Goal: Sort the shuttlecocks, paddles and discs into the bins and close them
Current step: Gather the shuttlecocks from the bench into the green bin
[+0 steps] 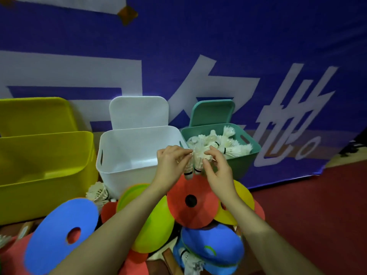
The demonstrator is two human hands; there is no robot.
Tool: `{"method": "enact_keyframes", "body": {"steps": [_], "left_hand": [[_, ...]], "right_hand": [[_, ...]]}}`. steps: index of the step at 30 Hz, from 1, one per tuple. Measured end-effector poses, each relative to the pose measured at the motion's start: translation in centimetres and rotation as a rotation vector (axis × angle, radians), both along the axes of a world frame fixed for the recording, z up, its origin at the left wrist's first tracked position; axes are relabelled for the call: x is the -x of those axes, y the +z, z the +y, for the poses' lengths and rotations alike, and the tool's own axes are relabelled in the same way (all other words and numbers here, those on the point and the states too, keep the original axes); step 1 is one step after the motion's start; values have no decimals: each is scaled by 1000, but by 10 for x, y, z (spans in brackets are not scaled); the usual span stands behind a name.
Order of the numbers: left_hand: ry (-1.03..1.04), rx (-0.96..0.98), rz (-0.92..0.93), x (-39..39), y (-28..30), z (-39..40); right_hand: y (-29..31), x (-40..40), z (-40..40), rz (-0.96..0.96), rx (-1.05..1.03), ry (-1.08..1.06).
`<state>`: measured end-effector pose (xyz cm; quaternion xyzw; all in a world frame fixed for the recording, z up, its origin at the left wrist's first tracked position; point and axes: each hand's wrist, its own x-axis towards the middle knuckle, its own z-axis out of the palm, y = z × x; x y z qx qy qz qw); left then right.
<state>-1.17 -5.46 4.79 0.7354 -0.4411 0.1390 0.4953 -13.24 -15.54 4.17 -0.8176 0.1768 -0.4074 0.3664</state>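
Flat blue plastic discs (59, 235) lay nearest among red, green and yellow ones on the floor. Above a red holed disc (190, 203), the left hand (170, 165) and right hand (217, 169) pinched a cluster of white feathered shuttlecocks (195, 161) together, cork ends down, just before the teal plastic bin (238, 161) heaped with shuttlecocks, beside the white plastic bin (127, 155).

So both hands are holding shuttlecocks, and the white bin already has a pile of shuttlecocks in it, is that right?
Not quite. In the head view both hands do hold shuttlecocks, but the pile sits in the green bin. No shuttlecocks show inside the white bin.
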Motion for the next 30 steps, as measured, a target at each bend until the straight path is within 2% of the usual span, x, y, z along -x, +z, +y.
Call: {"method": "enact_keyframes", "body": {"steps": [6,16,24,28,30], "left_hand": [[-37,-19,27,-25,17,-74],[-35,-107,167,-43,21,-183],[58,-201,195,-38,5,-274],[15,-235,257,-34,-10,-303],[6,-333,237,-32,-23,-312]], "right_hand": [[22,-22,-69,8,-39,-80],[29,-37,-203,149,-59,-200],[5,-43,-302,284,-58,-91],[-23,-50,-331,486,-1,-34],[-35,-51,-339,622,70,-10]]}}
